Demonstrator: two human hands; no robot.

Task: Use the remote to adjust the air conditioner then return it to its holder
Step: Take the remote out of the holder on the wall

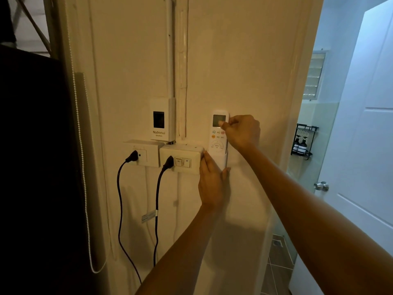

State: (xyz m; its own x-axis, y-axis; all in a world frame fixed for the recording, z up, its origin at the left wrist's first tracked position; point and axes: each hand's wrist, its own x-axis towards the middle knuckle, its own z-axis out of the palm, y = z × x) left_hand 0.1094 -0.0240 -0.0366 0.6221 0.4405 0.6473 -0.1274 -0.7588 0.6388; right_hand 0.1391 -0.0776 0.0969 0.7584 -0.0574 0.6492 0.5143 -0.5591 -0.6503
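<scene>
The remote [219,133] stood upright in its holder [223,160] on the wall [244,71], just right of the switch box [180,158], its lower end seated in the cup. From this alone you could not tell whether you were about to lift it out or had just returned it, so the stage stayed uncertain.

Your right hand [242,133] was pinched on the remote's upper right edge, thumb tip on the screen. Your left hand [212,184] was cupped around the holder from below, fingers loosely closed against it, bracing it to the wall.
</scene>
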